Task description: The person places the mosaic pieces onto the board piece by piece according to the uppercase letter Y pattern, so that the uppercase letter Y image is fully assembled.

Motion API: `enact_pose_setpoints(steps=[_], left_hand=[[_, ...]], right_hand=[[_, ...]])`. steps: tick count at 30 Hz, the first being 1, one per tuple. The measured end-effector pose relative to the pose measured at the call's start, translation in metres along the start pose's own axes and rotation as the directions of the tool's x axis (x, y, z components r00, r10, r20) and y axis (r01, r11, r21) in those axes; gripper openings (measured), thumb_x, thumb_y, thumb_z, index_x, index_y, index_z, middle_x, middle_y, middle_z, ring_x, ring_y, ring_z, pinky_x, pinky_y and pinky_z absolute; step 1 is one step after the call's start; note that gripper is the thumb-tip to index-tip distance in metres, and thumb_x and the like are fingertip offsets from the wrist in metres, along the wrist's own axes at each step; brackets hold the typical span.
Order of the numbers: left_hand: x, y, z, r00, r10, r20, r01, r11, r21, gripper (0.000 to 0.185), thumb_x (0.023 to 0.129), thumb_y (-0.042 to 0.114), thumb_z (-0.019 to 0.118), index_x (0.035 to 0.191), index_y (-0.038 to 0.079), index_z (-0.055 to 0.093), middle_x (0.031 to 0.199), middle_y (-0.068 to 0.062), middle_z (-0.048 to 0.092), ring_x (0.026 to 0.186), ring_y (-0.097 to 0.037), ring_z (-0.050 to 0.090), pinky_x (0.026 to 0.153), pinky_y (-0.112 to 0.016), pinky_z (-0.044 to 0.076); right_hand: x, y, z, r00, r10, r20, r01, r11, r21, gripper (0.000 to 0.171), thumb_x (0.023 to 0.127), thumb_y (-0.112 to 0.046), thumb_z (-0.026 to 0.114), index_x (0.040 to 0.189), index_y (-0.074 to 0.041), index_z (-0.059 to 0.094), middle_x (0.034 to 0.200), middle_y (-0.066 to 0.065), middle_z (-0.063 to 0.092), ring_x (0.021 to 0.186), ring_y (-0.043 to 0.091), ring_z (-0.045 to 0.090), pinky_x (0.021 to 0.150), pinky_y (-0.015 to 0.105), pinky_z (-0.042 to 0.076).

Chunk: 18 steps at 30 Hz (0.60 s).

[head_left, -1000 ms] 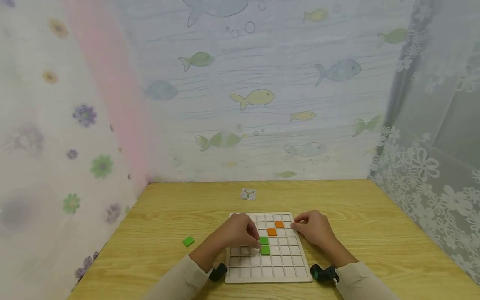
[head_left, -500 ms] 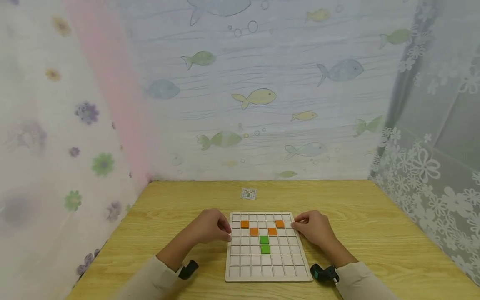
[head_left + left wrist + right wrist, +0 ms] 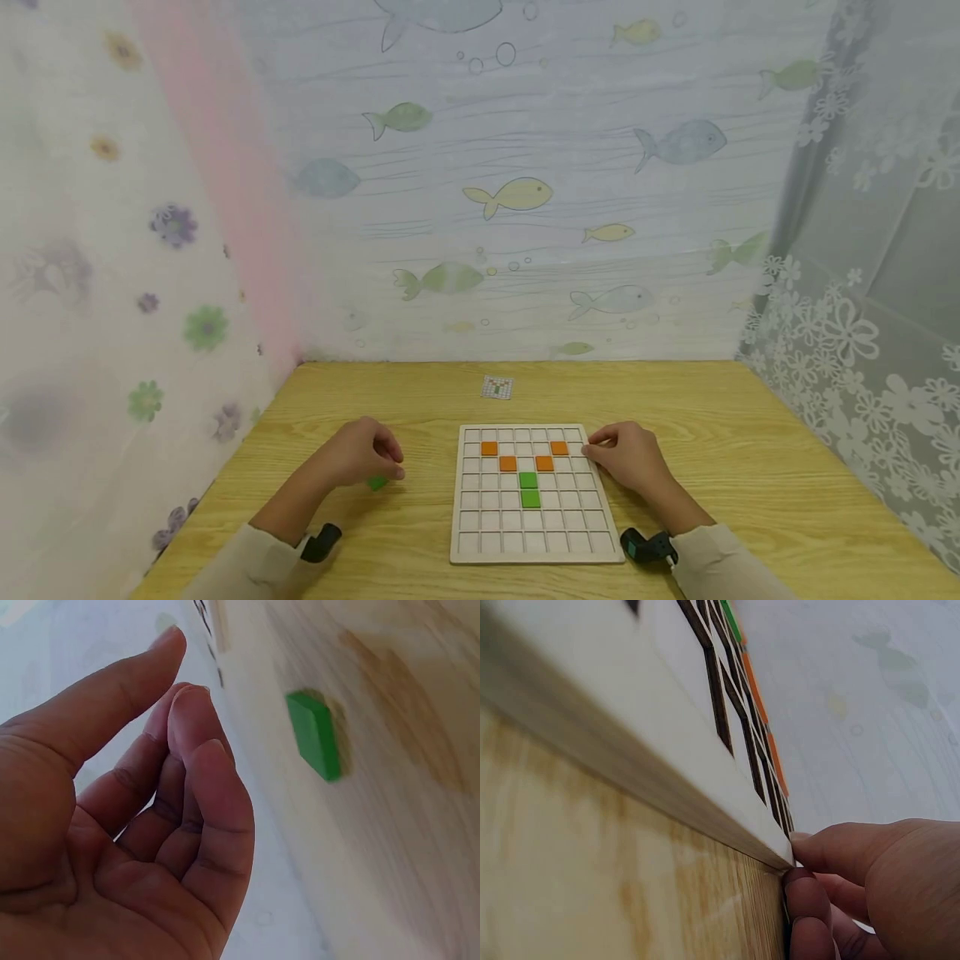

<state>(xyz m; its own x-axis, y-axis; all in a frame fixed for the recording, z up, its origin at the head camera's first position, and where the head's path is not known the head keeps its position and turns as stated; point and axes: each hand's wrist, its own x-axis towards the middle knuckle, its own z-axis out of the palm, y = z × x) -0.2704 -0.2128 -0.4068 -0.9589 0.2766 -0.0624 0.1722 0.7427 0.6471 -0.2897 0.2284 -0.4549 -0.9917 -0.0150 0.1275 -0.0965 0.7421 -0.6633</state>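
Note:
My left hand [image 3: 358, 452] hovers over a loose green square tile [image 3: 377, 483] on the table, left of the board. In the left wrist view the green tile [image 3: 313, 736] lies apart from the fingers, which are loosely bent with a gap to the thumb. A pale wooden grid board [image 3: 495, 543] holds two green tiles [image 3: 529, 489] in a column. Above them, orange tiles [image 3: 507, 463] spread diagonally to both sides. At the board's right edge my right hand [image 3: 630, 456] pinches the rim, thumb on top, as the right wrist view's thumb [image 3: 832, 847] shows.
A small printed pattern card [image 3: 497, 387] lies on the wooden table [image 3: 360, 400] behind the board. Fish-printed cloth [image 3: 517, 317] hangs at the back. Curtains close in both sides, the right one lace-flowered [image 3: 847, 333].
The left hand has left the board's middle and moved left to above the loose green tile, uncovering orange tiles on the board's left side. The right hand has stayed at the rim.

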Motion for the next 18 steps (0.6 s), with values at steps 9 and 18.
enact_pose_setpoints(steps=[9, 18], left_hand=[[-0.007, -0.021, -0.008, 0.996, -0.080, -0.043, 0.080, 0.997, 0.003, 0.024, 0.076, 0.015, 0.093, 0.090, 0.010, 0.073, 0.087, -0.002, 0.068, 0.078, -0.018, 0.063, 0.069, -0.034, 0.054], [-0.007, -0.024, -0.008, 0.997, -0.074, -0.039, 0.075, 0.997, 0.026, 0.028, 0.072, 0.012, 0.095, 0.087, 0.009, 0.072, 0.083, -0.002, 0.068, 0.074, -0.018, 0.061, 0.065, -0.033, 0.053]], right_hand=[[0.000, 0.000, 0.001, 1.000, 0.019, -0.001, -0.019, 1.000, 0.007, 0.017, 0.090, -0.028, 0.081, 0.101, -0.015, 0.082, 0.085, -0.002, 0.073, 0.073, 0.012, 0.063, 0.067, 0.035, 0.052], [0.001, 0.001, 0.002, 1.000, 0.018, -0.001, -0.018, 1.000, 0.010, 0.017, 0.091, -0.028, 0.081, 0.101, -0.014, 0.082, 0.084, -0.002, 0.073, 0.072, 0.012, 0.063, 0.067, 0.034, 0.052]])
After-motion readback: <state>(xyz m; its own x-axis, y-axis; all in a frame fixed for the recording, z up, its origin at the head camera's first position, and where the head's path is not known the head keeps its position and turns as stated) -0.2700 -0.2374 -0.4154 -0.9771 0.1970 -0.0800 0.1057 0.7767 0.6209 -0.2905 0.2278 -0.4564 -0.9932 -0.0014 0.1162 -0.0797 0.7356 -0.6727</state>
